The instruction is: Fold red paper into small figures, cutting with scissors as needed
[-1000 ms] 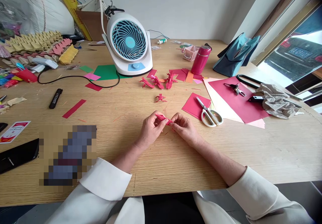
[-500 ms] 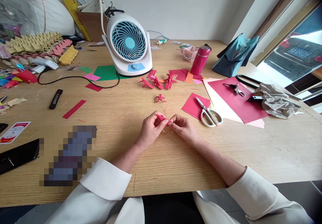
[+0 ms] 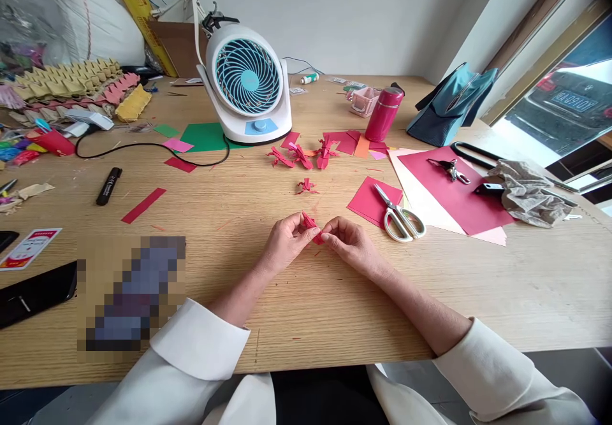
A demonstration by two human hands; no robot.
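Number plate (image 3: 572, 101) on car (image 3: 535, 114), characters not surely legible

Room on the left
The person's left hand (image 3: 285, 243) could slide left; a folded red paper shape (image 3: 306, 187) blocks ahead, white-handled metal scissors (image 3: 392, 207) block the right side.
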